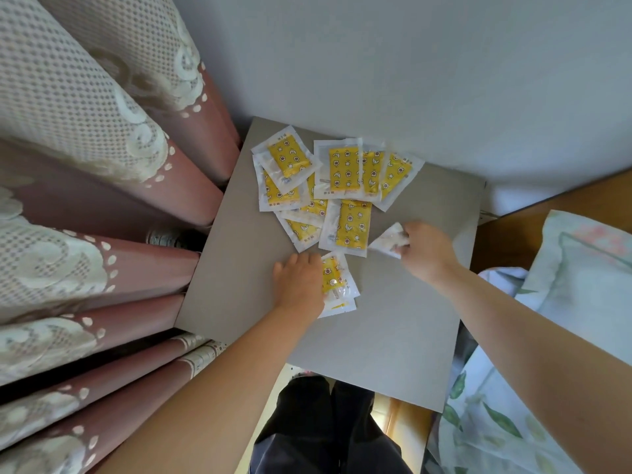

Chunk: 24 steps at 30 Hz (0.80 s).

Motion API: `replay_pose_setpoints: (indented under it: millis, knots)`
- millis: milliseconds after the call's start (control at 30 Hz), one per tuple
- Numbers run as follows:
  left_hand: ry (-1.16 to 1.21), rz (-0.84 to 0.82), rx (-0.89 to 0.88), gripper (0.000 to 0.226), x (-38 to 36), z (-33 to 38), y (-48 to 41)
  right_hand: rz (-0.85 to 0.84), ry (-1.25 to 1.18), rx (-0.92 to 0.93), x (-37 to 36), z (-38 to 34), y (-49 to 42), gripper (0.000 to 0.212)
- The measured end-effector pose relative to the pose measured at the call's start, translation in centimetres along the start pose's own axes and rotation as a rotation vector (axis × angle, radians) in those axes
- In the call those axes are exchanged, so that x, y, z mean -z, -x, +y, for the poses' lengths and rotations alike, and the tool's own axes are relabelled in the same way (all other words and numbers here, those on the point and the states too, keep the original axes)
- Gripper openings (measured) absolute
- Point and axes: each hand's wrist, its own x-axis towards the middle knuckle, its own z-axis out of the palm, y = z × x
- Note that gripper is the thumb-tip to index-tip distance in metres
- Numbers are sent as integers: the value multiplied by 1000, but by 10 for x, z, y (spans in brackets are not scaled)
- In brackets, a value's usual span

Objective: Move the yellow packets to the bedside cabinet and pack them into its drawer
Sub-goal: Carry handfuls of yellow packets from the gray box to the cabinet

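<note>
Several yellow packets [342,186] in clear wrappers lie scattered and overlapping on the far half of the grey bedside cabinet top [393,330]. My left hand [301,282] rests palm down on a small stack of yellow packets [338,285] near the middle of the top. My right hand [424,251] is closed on one packet [390,239], seen edge-on and blurred, just right of the scattered pile. No drawer shows in this view.
Pink curtains with white lace [85,200] hang close along the left of the cabinet. A bed with a floral pillow and sheet [564,319] lies at the right. The grey wall [410,63] is behind. My dark trousers [325,429] show below the front edge.
</note>
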Motion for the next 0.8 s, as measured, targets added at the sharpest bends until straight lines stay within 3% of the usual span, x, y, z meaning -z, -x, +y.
replay_pose_setpoints:
  millis: [100, 167, 233, 300, 367, 467, 533, 633, 800]
  knots:
    - [-37, -17, -21, 48, 2, 1, -1, 448, -144, 399, 8, -25, 5, 18]
    - [-22, -32, -21, 49, 2, 0, -2, 550, -94, 598, 4, -37, 1, 19]
    - [-43, -39, -24, 48, 2, -2, -2, 438, 39, 690, -7, -37, -5, 24]
    - [-66, -51, -7, 47, 2, -6, 0, 140, 172, 632, -18, -34, -6, 49]
    - [-67, -77, 40, 56, 3, -11, 0, -7, 255, 571, -16, -38, -7, 61]
    - [-69, -127, 104, 68, 4, -16, -1, -76, 473, 589, -3, -58, -20, 55]
    - [-88, -152, 113, 66, 4, -15, -2, -73, 608, 636, -2, -64, -30, 64]
    - [-82, -159, 137, 61, 4, -14, -4, -135, 655, 618, -6, -65, -35, 82]
    - [-61, -128, 172, 44, 5, -10, 1, -145, 693, 552, -6, -56, -23, 76]
